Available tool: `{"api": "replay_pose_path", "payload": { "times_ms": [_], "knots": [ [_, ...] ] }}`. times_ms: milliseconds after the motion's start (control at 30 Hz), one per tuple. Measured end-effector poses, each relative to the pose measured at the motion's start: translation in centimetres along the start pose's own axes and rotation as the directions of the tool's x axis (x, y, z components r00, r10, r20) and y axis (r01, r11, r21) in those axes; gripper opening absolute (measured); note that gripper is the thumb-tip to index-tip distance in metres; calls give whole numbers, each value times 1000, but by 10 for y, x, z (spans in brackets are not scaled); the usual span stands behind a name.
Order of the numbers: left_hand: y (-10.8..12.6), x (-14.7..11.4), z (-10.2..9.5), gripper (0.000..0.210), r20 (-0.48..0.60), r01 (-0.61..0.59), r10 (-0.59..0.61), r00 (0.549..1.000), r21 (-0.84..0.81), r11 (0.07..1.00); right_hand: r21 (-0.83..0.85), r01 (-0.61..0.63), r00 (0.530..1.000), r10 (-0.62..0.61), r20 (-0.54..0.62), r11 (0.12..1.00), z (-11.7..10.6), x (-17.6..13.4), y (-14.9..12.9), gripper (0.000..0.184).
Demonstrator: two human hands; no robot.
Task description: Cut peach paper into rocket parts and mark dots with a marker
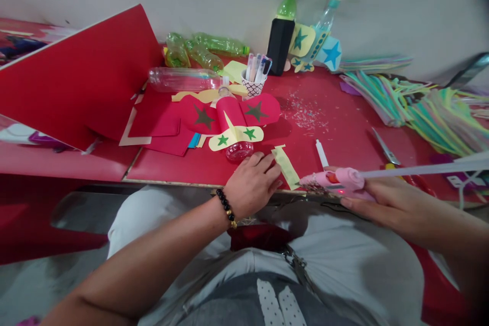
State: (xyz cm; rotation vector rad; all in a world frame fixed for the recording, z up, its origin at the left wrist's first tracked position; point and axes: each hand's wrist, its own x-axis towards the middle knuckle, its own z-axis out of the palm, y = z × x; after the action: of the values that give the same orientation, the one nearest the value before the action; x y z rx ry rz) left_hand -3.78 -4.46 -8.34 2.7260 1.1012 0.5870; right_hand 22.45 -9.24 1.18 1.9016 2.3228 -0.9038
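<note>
My right hand (385,198) is wrapped round a pink hot glue gun (336,182), with a long pale glue stick (424,169) running out of its back. The gun's nozzle meets the lower end of a pale yellow paper strip (286,167) at the table's front edge. My left hand (254,183) lies on the table with fingers stretched out, fingertips at the strip's left edge. Just beyond it is a plastic bottle (239,151) wrapped in red paper, with red wings (260,109) bearing dark stars and a yellow tail piece (237,137) with green stars.
Behind stand a cup of pens (254,84), empty bottles (187,79) and a green-capped bottle (287,5) in black. A red board (84,76) leans at left. Scissors (385,147), a white pen-like stick (321,154) and colourful strips (439,112) lie at right.
</note>
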Motion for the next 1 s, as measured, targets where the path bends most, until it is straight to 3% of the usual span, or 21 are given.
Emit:
{"api": "replay_pose_path", "payload": {
  "times_ms": [200, 333, 467, 633, 733, 867, 1000],
  "knots": [
    [0, 0, 2, 29, -28, -13, 12, 1000, -10, 1000, 230, -184, 979, 200, -48, 956, 0, -7, 12, 42],
    [0, 1, 3, 30, -28, -13, 13, 1000, -3, 1000, 523, -235, 939, 330, -94, 819, 9, -6, 30, 32],
    [-1, 0, 5, 31, -27, -31, 31, 999, 2, 1000, 771, -130, 881, 429, -198, 624, 19, 3, 52, 31],
    [-3, -1, 4, 28, -58, -81, 80, 995, -8, 997, 851, -9, 803, 511, -307, 525, 22, 19, 73, 31],
    [-4, -2, 2, 28, -57, -105, 103, 993, -30, 994, 845, 17, 787, 514, -342, 535, 25, 27, 82, 34],
    [-5, -6, 1, 29, -70, -151, 146, 987, -65, 986, 773, 9, 762, 496, -415, 634, 32, 34, 92, 27],
    [2, -10, 4, 21, -146, -246, 242, 959, -13, 969, 617, -44, 672, 480, -564, 786, 35, 36, 94, 23]
  ]
}}
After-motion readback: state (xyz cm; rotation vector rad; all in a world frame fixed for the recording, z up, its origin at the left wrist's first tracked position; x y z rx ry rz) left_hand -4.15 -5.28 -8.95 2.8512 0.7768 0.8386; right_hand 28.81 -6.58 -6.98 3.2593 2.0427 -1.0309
